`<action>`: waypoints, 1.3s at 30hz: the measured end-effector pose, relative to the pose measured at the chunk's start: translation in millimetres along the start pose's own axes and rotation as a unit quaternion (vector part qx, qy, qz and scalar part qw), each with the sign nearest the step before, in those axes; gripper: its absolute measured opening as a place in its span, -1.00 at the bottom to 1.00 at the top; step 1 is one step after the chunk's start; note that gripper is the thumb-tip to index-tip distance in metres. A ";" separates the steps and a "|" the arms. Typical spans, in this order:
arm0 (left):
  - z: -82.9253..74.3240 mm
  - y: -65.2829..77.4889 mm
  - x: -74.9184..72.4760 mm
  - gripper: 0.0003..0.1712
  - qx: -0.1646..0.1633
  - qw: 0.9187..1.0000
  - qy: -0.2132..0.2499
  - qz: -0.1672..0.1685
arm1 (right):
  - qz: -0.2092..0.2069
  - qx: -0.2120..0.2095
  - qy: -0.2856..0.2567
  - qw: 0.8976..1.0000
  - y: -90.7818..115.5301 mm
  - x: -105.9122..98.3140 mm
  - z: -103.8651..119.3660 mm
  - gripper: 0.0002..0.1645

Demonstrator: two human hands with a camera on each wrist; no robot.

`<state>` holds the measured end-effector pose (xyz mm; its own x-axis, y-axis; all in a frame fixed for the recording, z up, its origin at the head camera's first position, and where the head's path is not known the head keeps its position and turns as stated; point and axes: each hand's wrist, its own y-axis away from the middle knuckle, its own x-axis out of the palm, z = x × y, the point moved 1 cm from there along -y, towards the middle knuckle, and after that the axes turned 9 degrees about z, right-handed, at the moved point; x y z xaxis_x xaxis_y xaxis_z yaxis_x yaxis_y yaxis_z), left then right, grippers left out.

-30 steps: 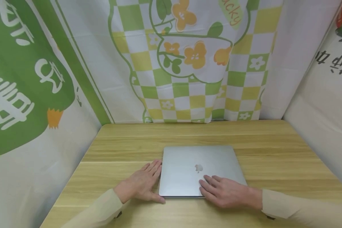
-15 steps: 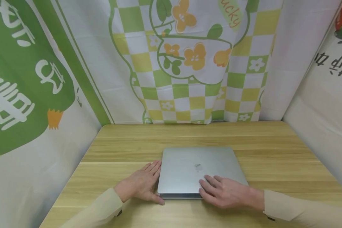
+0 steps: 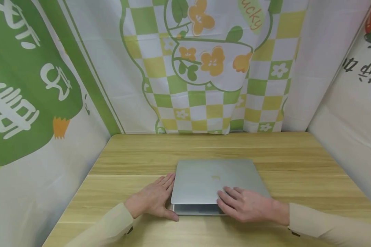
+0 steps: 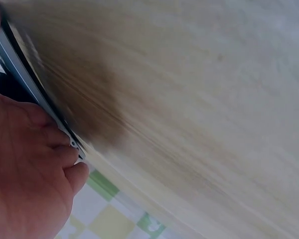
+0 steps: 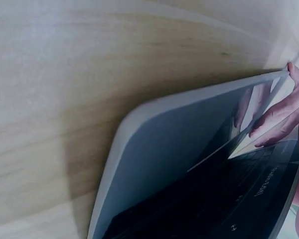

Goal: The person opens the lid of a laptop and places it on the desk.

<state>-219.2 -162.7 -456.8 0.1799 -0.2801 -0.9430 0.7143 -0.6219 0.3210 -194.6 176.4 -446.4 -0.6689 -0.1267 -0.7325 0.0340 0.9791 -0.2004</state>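
Observation:
A silver laptop lies on the wooden table, its lid (image 3: pixel 198 187) tilted up at the front, with a dark gap above the base (image 3: pixel 194 211). My left hand (image 3: pixel 154 197) rests along the laptop's left side, fingers straight and thumb at the front corner. From the left wrist, the fingers of that hand (image 4: pixel 30 164) lie against the base's edge. My right hand (image 3: pixel 247 206) grips the lid's front edge, fingers on top; its thumb is hidden in the head view. Between lid and base, the right wrist view shows the palm rest (image 5: pixel 184 129) and dark screen (image 5: pixel 259 199).
The wooden table (image 3: pixel 130 154) extends around the laptop on all sides. Behind it hangs a green and yellow checked cloth (image 3: pixel 210 103). Printed white sheets with green lettering panels close in the left (image 3: pixel 89 151) and right (image 3: pixel 346 113) sides.
The lid's front edge has risen off the base, going from shut to partly raised. My right hand has lifted slightly with it. The left hand has stayed in place.

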 end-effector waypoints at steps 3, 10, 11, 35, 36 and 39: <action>0.4 -0.1 0.4 0.52 -0.001 1.000 -0.001 -0.001 | -0.008 -0.001 0.003 1.000 -0.6 -0.6 -2.3 -0.60; 0.5 -0.2 1.5 0.51 0.007 1.000 0.005 -0.015 | -0.008 0.000 0.001 1.000 -1.8 -4.4 -9.6 -0.61; 0.4 -0.1 1.6 0.51 0.008 1.000 0.005 -0.016 | -0.007 0.001 0.001 1.000 -2.1 -5.2 -10.6 -0.61; 2.0 -1.0 -1.6 0.41 0.025 0.999 0.036 -0.018 | -0.001 0.022 0.004 1.000 -6.2 -13.9 -27.1 -0.56; 1.9 -0.6 -2.1 0.40 0.025 0.999 0.039 -0.017 | -0.002 0.022 0.004 1.000 -6.4 -13.9 -27.5 -0.56; 1.2 0.3 -3.3 0.37 0.025 0.999 0.044 -0.012 | -0.008 0.023 -0.005 1.000 -6.6 -14.1 -29.2 -0.56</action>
<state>-220.4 -162.9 -453.5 0.2248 -0.2006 -0.9535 0.6843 -0.6642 0.3010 -207.1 176.3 -415.8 -0.6627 -0.1444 -0.7349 0.0574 0.9686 -0.2421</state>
